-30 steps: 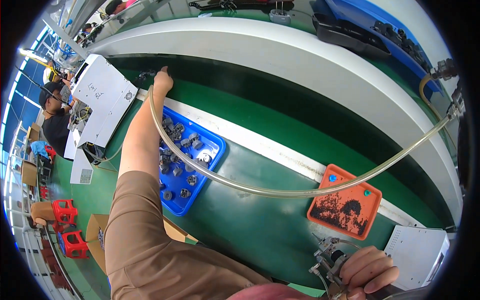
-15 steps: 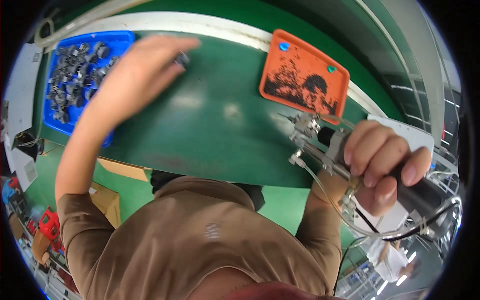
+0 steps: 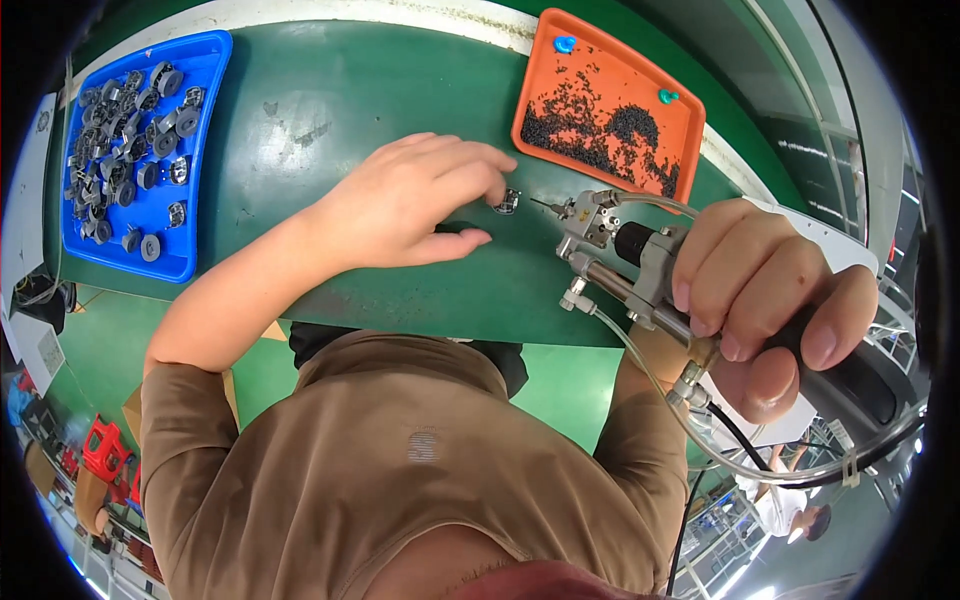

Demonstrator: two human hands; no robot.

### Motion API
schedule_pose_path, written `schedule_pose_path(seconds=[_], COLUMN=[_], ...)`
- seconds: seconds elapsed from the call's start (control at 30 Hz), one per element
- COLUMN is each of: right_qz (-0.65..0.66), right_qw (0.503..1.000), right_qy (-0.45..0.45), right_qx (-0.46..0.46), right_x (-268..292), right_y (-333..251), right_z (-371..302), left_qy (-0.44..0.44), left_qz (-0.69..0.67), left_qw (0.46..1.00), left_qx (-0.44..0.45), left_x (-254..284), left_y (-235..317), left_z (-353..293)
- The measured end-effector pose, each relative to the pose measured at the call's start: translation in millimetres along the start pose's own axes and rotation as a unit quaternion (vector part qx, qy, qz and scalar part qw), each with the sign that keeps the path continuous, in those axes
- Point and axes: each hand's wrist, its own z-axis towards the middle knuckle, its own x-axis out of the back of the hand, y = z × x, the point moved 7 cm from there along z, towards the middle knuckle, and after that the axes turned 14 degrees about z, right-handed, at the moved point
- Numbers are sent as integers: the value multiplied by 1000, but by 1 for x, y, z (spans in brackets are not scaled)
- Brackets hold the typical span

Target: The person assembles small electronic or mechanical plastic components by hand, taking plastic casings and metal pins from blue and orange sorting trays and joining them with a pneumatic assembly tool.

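Note:
My right hand is wrapped round a hand-held tool with a black grip, metal body, clear hoses and a thin pointed tip. Just left of that tip, a small dark and silver part sits at the fingertips of my left hand. My left index finger bends close to the part, seemingly touching it, while the thumb stays apart, so the hand looks open. Beyond the tool, an orange tray holds many tiny black pieces. A blue tray at the left holds many grey round parts.
The green tabletop stretches between the trays, with a white strip along its far edge. A blue knob-shaped piece and a green one are in the orange tray. Clear tubing loops below the tool.
My left hand has moved right from near the blue tray, bringing a small part close to the tool tip; its thumb is now apart from the part. My right hand keeps its grip.

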Motion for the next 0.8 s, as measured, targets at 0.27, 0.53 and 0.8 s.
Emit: schedule_pose_path(seconds=[0.27, 0.53, 0.8], right_qz=[-8, 14, 26], right_qw=[999, 998, 998], right_qy=[-11, -51, -60], right_qx=[29, 14, 18], right_x=[-8, -6, -4], right_y=[12, 14, 16], right_z=[-1, 1, 1], left_qy=[3, 9, 11], left_qz=[65, 98, 86], left_qw=[997, 995, 996], left_qx=[-40, -28, -25], left_x=[-6, -9, -11], left_y=[3, 7, 4], left_z=[0, 0, 1])
